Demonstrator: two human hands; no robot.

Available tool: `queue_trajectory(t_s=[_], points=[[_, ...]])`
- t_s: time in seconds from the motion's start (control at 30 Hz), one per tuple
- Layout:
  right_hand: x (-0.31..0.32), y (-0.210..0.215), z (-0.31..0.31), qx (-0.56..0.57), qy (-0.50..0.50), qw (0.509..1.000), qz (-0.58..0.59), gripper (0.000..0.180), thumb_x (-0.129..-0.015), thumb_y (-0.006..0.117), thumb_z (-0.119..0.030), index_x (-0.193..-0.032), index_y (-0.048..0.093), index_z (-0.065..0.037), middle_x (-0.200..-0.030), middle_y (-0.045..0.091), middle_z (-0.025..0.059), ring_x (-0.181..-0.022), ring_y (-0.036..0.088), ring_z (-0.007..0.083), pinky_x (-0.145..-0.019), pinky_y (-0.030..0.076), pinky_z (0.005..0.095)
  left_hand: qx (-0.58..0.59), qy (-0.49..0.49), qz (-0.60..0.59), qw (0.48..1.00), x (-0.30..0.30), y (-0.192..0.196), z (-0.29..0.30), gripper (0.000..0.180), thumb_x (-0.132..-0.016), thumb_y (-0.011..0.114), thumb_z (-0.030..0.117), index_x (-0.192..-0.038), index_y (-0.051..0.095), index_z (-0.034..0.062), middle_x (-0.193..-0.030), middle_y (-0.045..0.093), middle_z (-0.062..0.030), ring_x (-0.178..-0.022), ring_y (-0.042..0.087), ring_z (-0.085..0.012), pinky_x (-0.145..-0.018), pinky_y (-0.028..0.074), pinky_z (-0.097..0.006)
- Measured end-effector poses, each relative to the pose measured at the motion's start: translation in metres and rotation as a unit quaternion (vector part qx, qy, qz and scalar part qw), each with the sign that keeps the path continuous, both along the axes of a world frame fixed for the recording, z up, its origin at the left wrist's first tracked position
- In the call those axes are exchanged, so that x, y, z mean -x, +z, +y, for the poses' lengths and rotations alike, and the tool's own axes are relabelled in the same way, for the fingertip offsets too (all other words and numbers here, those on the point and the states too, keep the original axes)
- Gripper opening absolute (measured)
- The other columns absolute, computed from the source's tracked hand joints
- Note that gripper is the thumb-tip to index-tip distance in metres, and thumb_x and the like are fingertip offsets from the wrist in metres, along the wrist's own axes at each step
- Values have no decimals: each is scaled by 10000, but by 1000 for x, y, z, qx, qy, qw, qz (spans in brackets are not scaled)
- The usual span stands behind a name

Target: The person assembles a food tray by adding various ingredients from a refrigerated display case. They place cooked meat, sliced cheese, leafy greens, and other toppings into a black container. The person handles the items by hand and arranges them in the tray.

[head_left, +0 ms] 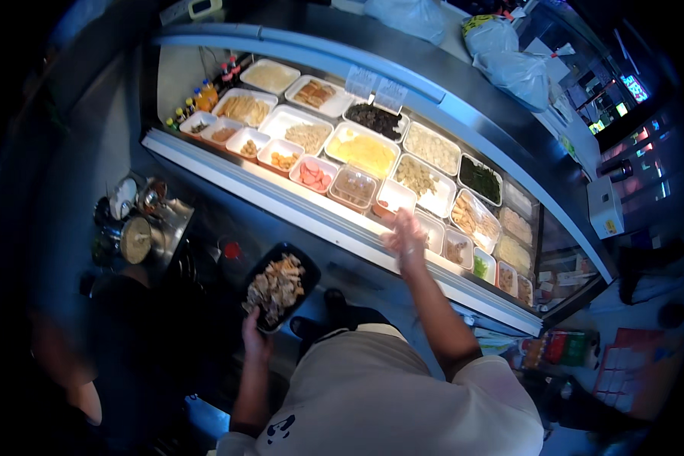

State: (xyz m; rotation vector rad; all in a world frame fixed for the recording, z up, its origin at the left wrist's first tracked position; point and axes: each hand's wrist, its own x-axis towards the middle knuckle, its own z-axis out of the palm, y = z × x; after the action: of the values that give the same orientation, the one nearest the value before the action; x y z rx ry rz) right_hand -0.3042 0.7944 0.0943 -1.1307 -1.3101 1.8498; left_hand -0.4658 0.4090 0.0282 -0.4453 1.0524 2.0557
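My left hand (255, 339) grips the near end of a black oblong tray (305, 275) piled with brown and pale chopped food (275, 287), held below the counter's front edge. My right hand (404, 234) reaches up over the lit display counter, blurred by motion, above a white container with a little red food (394, 197). Whether its fingers hold anything cannot be made out. Next to it are a clear tub (355, 186) and a white tub of pink slices (314, 174).
The refrigerated counter (296, 207) holds several white trays of food under a curved glass front (463, 114). Small bottles (202, 97) stand at its left end. Metal pots and lidded tins (135, 228) sit lower left. White bags (509, 61) lie on top.
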Motion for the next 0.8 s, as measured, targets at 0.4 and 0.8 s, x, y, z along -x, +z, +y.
queue_trajectory(t_s=[0.4,0.8], points=[[-1,-109,218,-216,-113,963,-118,461,-878,833,-164,-1268,657,8,-1076,710,71,-966,660,152,-829,544,295,-44,15,42,998,4,48,124,533,-1012,564,220,-1496,477,15,-1455,598,-134,-1348,568,-308,-1175,413,-465],[118,-249,346,-276,243,791,-489,743,-784,855,-289,-1408,582,7,-1256,704,226,-1141,690,327,-999,529,389,58,94,-29,993,-1,68,166,599,-1000,588,327,-1509,471,35,-1480,581,-126,-1363,557,-305,-1182,411,-471]])
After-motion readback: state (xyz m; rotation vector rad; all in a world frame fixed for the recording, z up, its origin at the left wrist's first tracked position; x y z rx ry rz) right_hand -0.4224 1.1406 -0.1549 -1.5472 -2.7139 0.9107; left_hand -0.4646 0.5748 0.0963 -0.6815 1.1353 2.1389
